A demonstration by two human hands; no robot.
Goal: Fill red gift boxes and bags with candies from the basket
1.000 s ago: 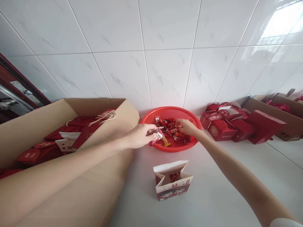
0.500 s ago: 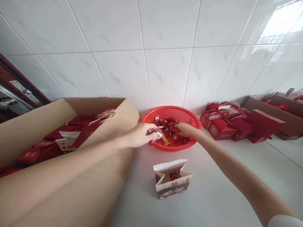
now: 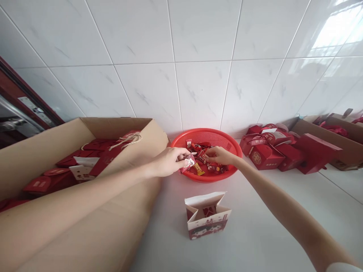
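Plainly inside the clenched left grip, a pink-wrapped sweet; right grip at candies in the basket, hold unclear.

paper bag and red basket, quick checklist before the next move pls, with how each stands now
1. Paper bag upright with its mouth open: ok.
2. Paper bag contents: cannot tell; something red shows inside, perhaps a sweet or a print.
3. Left hand has a grip: ok, it holds a pink packet by the basket's near left rim.
4. Right hand has a secure grip: cannot tell; it is among the wrapped sweets, its hold partly hidden.
5. Red basket sits level on the counter with sweets inside: ok.
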